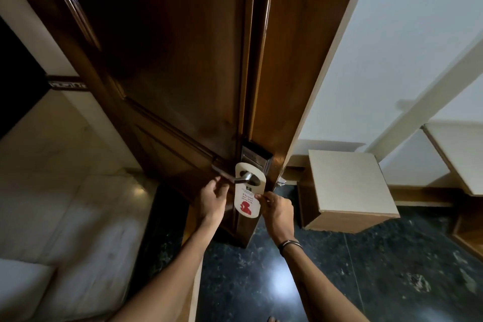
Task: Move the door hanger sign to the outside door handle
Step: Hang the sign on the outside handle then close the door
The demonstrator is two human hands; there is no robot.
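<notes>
while the door hanger sign hangs on the door handle, the right hand pinches its edge in a narrow grip and the left hand hovers half-curled, empty. placing step, i judge; next, let go gently.

Both forearms are bare, no sleeves reaching them. The left hand wears nothing. At five o'clock from the right hand, thin dark stacked bangles ring the wrist.
</notes>
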